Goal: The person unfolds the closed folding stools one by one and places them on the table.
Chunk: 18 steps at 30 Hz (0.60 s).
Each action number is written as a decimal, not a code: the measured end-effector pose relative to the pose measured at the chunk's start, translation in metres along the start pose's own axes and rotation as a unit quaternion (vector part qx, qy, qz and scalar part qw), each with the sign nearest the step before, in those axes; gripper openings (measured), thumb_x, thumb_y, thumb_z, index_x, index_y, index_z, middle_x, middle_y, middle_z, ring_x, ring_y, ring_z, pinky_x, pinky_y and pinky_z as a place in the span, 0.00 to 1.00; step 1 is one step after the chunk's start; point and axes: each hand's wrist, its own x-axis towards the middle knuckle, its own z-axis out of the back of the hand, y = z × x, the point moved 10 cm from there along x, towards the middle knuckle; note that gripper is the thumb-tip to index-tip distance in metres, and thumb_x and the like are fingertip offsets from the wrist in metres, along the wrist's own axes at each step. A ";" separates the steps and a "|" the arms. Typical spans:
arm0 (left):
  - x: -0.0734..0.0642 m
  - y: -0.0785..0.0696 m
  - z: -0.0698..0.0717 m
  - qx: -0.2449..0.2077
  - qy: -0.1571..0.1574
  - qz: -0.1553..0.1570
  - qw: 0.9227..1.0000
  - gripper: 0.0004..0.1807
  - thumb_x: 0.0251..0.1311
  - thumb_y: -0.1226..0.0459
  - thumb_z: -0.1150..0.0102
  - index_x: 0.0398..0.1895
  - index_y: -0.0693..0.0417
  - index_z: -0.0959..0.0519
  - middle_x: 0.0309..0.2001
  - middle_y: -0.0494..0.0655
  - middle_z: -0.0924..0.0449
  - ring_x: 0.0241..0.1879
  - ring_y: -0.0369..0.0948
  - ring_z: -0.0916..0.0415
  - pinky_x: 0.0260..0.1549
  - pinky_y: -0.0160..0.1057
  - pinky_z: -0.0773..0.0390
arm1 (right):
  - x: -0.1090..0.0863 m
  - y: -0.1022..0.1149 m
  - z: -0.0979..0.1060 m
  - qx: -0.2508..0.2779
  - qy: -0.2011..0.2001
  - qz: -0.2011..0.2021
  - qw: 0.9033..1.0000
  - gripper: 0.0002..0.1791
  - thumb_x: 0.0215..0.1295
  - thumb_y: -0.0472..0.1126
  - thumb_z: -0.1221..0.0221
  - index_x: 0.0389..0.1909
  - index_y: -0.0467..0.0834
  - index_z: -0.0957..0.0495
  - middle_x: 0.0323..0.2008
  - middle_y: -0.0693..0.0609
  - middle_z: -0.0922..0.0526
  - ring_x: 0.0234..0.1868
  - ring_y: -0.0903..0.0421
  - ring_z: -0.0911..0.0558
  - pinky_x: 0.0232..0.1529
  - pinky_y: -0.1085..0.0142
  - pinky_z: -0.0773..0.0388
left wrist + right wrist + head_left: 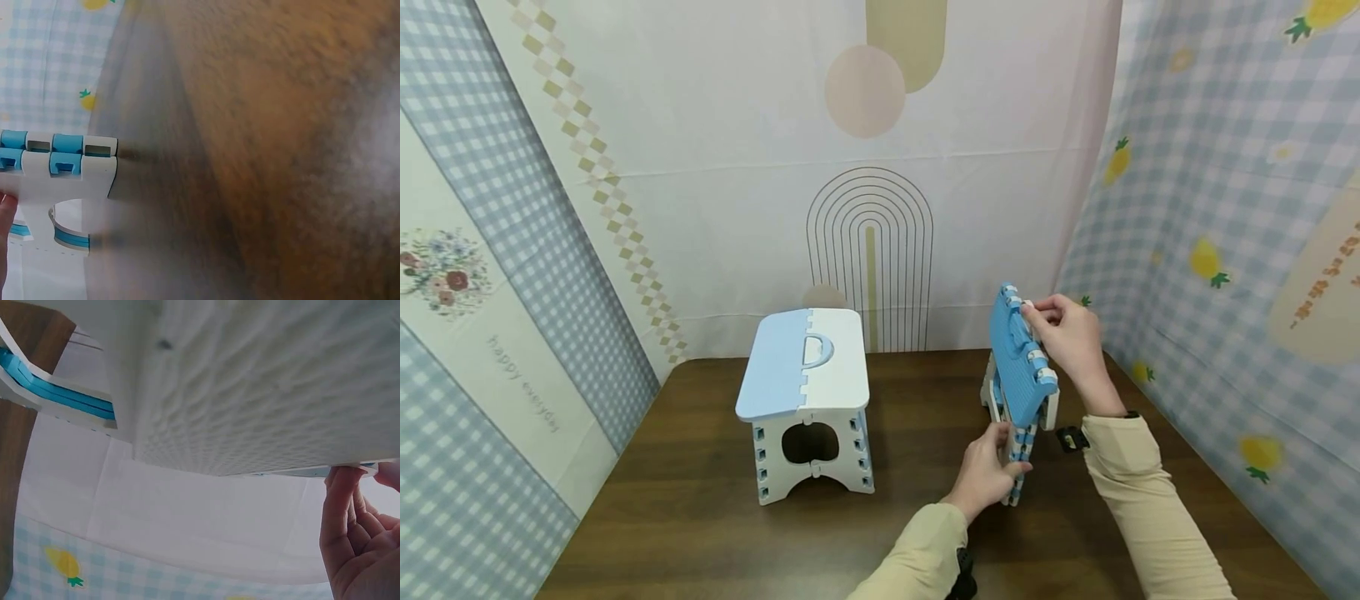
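A blue and white folding stool (pixel 1017 362) stands partly folded on the right of the table, its two seat halves tilted up against each other. At the top edge my right hand (pixel 1070 337) pinches the stool's handle between thumb and fingers. Lower down, my left hand (pixel 983 473) grips the front leg panel by its hinged edge. The right wrist view shows the underlit white textured seat half (pixel 269 394) with the right hand's fingers (pixel 350 531) at its edge. In the left wrist view the hinged leg (pixel 69 181) appears, with one fingertip beside it.
To the left, a second folding stool (pixel 808 362) stands fully unfolded, light blue and white on top. Both stools are on a dark brown wooden table (pixel 670 500). A pale printed cloth (pixel 737 225) hangs behind, and a checked cloth (pixel 1232 275) borders the right side.
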 end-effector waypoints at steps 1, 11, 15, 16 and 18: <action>0.000 0.000 0.000 -0.004 0.000 0.000 1.000 0.24 0.60 0.61 0.35 0.58 0.48 0.29 0.51 0.44 0.20 0.47 0.31 0.24 0.42 0.29 0.23 | 0.000 -0.001 0.000 0.005 -0.002 -0.002 1.000 0.21 0.69 0.50 0.43 0.42 0.33 0.20 0.31 0.36 0.15 0.24 0.64 0.27 0.25 0.72 0.31; -0.001 0.000 0.000 -0.020 -0.008 -0.011 1.000 0.24 0.60 0.61 0.35 0.58 0.48 0.29 0.50 0.45 0.19 0.47 0.31 0.23 0.44 0.30 0.21 | -0.006 -0.008 -0.007 0.051 -0.001 -0.016 0.999 0.25 0.71 0.55 0.48 0.51 0.37 0.23 0.35 0.41 0.17 0.31 0.58 0.23 0.32 0.70 0.27; 0.000 0.000 0.000 -0.025 -0.007 -0.007 1.000 0.24 0.60 0.61 0.35 0.59 0.49 0.29 0.51 0.45 0.19 0.48 0.32 0.23 0.45 0.31 0.21 | -0.018 -0.013 -0.002 0.069 0.008 -0.041 0.997 0.27 0.75 0.54 0.55 0.61 0.37 0.28 0.53 0.36 0.22 0.51 0.42 0.22 0.51 0.52 0.24; 0.000 0.000 0.001 -0.025 -0.007 -0.006 1.000 0.24 0.60 0.61 0.35 0.59 0.49 0.30 0.51 0.45 0.19 0.49 0.32 0.23 0.46 0.32 0.21 | -0.023 -0.018 -0.001 0.069 0.014 -0.048 0.996 0.27 0.76 0.52 0.56 0.63 0.37 0.30 0.57 0.35 0.24 0.55 0.40 0.24 0.53 0.48 0.26; 0.000 0.000 0.002 -0.026 -0.010 -0.004 1.000 0.24 0.60 0.62 0.35 0.59 0.49 0.29 0.51 0.46 0.19 0.49 0.32 0.23 0.47 0.34 0.20 | -0.037 -0.030 0.000 0.064 0.040 -0.066 0.995 0.26 0.77 0.49 0.58 0.66 0.36 0.35 0.61 0.35 0.27 0.60 0.37 0.28 0.57 0.44 0.29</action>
